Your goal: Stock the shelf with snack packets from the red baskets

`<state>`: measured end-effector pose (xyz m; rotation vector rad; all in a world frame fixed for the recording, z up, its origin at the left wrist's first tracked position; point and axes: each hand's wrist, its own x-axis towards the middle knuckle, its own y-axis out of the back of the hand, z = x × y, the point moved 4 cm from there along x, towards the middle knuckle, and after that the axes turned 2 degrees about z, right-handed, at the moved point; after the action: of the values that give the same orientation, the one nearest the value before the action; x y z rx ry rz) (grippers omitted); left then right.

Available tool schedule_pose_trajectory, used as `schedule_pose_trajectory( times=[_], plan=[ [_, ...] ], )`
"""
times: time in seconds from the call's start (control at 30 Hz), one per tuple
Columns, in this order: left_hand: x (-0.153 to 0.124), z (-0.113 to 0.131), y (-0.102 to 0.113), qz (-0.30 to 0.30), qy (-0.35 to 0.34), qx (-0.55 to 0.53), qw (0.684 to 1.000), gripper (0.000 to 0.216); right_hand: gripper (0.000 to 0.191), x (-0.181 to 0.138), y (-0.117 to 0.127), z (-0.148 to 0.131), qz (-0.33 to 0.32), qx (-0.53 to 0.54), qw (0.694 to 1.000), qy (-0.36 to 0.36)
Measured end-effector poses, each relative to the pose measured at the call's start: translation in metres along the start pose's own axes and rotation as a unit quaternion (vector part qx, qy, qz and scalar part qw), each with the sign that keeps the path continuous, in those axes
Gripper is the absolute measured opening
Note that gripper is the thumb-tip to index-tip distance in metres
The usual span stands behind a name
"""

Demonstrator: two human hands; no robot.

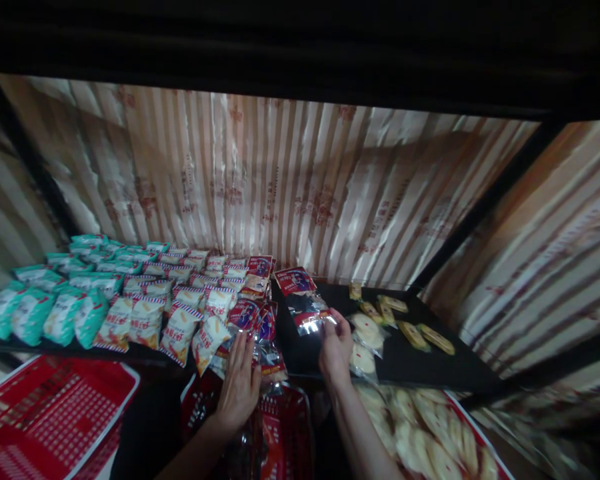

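Head view: on a dark shelf [307, 363], the right hand [336, 350] pinches the near edge of a red packet [305, 301] between thumb and fingers — the packet lies at a slant, right of the stacked packets [245, 315]. The left hand [237, 383] lies over the front of that stack, fingers straight and close together; whether they grip anything cannot be told. White bags [147, 320] stand in rows left of the stack, with teal bags [63, 313] further left. Right of the right hand are clear bags [365, 332] of pale rounds and, beyond them, small yellow packs [437, 340]. Below the shelf — a red basket [80, 407] at left, another basket [297, 417] under the hands, and pale packaged food [425, 427] at right. Striped sheeting [220, 180] backs the shelf.
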<state>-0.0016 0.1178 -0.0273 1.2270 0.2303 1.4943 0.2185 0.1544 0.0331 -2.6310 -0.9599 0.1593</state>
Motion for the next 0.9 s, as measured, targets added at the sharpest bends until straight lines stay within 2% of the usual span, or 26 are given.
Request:
schedule_pose_trajectory(
  times=[0.13,0.27,0.43,0.5,0.53,0.63,0.7,0.8,0.9],
  plan=[
    [-0.003,-0.004,0.003,-0.008,0.015,-0.015,1.0,0.053,0.044,-0.023,-0.012,-0.005,-0.039,-0.007,0.999,-0.009],
    [-0.005,-0.006,0.009,-0.013,0.022,-0.052,0.998,0.051,0.044,-0.039,-0.017,-0.004,-0.051,-0.004,0.999,-0.014],
    [-0.003,0.003,0.024,-0.01,0.11,-0.182,0.977,0.043,0.044,-0.057,-0.018,0.002,-0.075,-0.052,0.996,0.007],
    [0.001,0.011,0.031,-0.009,0.182,-0.278,0.943,0.042,0.043,-0.066,-0.017,0.004,-0.093,-0.074,0.993,0.02],
    [0.004,0.015,0.033,-0.009,0.232,-0.334,0.914,0.043,0.043,-0.072,-0.017,0.006,-0.103,-0.083,0.991,0.023],
    [0.012,0.024,0.029,-0.02,0.382,-0.492,0.782,0.05,0.042,-0.087,-0.017,0.012,-0.135,-0.09,0.987,0.005],
    [0.019,0.024,0.026,0.0,0.43,-0.542,0.722,0.054,0.042,-0.094,-0.019,0.016,-0.161,-0.099,0.982,-0.013],
    [0.027,0.016,0.02,0.041,0.446,-0.572,0.687,0.054,0.041,-0.09,-0.021,0.019,-0.174,-0.121,0.977,-0.016],
    [0.033,0.007,0.014,0.042,0.454,-0.572,0.682,0.051,0.047,-0.074,-0.027,0.021,-0.156,-0.098,0.982,-0.039]
  ],
)
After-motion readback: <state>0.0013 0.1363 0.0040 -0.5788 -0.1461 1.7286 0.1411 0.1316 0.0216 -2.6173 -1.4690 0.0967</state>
